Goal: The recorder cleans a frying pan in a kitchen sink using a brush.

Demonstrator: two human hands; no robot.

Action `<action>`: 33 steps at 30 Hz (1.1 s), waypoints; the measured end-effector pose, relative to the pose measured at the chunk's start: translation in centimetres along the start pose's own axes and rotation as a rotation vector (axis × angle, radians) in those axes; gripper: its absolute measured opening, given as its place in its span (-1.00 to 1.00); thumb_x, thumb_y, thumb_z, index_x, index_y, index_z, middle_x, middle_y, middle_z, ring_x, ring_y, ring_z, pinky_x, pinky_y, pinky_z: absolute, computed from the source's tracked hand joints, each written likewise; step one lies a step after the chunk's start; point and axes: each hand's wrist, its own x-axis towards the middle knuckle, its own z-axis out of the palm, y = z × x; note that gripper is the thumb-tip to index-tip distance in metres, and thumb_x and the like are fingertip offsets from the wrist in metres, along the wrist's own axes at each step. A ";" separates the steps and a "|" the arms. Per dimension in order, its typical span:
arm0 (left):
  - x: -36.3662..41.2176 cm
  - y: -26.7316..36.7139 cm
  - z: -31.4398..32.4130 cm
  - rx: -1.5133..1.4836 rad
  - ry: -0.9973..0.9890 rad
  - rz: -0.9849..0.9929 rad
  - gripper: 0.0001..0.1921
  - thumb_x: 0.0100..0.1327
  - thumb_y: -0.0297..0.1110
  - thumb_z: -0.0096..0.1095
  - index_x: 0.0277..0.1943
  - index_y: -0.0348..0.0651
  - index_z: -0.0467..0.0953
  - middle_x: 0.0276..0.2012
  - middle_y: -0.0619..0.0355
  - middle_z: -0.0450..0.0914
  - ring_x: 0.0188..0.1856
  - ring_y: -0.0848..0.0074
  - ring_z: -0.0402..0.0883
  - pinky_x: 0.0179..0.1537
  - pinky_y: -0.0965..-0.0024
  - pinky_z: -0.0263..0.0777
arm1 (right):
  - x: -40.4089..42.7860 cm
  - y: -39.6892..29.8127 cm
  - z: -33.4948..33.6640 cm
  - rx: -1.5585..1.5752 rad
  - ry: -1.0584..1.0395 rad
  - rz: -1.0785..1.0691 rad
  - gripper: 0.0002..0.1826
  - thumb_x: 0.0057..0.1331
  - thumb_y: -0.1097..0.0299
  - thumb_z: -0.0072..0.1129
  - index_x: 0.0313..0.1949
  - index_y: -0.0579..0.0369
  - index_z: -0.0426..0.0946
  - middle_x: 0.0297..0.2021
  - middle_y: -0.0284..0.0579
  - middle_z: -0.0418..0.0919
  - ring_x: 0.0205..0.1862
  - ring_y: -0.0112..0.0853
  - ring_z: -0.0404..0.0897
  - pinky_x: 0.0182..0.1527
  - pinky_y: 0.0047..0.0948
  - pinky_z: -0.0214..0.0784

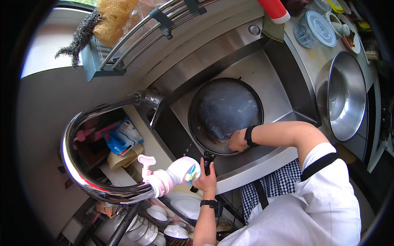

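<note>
A dark frying pan (227,107) with cloudy water in it rests in the stainless steel sink (277,86). My left hand (207,180) is around the pan's black handle (208,158) at the sink's front edge, beside the pink and white faucet nozzle (181,170). My right hand (238,141) reaches into the pan at its near right side, fingers bent down at the water. Whether the right fingers hold anything is hidden. Both wrists wear black bands.
The curved chrome faucet (70,147) arches over the left side. A steel bowl (347,95) and a lidded plastic container (320,29) stand on the right. White bowls (147,230) are racked at lower left. A metal rack (141,33) hangs above.
</note>
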 end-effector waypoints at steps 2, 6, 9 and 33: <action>0.6 0.4 0.0 0.025 -0.032 -0.022 -0.63 0.01 -0.16 0.38 -0.10 -0.07 0.61 -0.60 0.29 0.46 -0.55 0.46 0.42 -0.41 0.38 0.09 | -0.3 1.1 0.9 0.080 -0.010 0.044 -0.70 0.14 0.34 -0.01 -0.19 0.13 0.61 -0.19 0.09 0.60 -0.10 -0.06 0.57 -0.06 -0.13 0.38; 0.1 0.3 0.4 0.012 -0.006 -0.012 -0.62 0.01 -0.16 0.38 -0.09 -0.06 0.61 -0.59 0.29 0.47 -0.54 0.47 0.43 -0.41 0.38 0.09 | 1.8 -0.3 -2.7 0.186 0.256 0.138 -0.72 0.08 0.37 0.02 -0.27 0.19 0.62 -0.21 0.15 0.60 -0.12 -0.07 0.58 -0.09 -0.16 0.40; 0.2 0.8 0.3 0.019 -0.027 -0.016 -0.61 0.00 -0.15 0.39 -0.09 -0.07 0.61 -0.59 0.29 0.47 -0.54 0.47 0.43 -0.40 0.38 0.09 | 3.9 2.4 -7.4 0.137 0.802 0.292 -0.73 0.05 0.36 0.05 -0.28 0.18 0.60 -0.20 0.05 0.59 -0.08 -0.08 0.55 -0.05 -0.18 0.42; -1.9 -2.1 -0.8 -0.004 -0.048 -0.051 -0.62 -0.01 -0.09 0.40 -0.13 -0.05 0.64 -0.47 0.13 0.62 -0.41 0.37 0.55 -0.24 0.31 0.25 | 2.4 4.3 -8.1 -0.076 1.035 0.618 -0.74 0.11 0.45 -0.01 -0.19 0.17 0.49 -0.14 0.00 0.52 -0.04 -0.18 0.49 -0.01 -0.28 0.37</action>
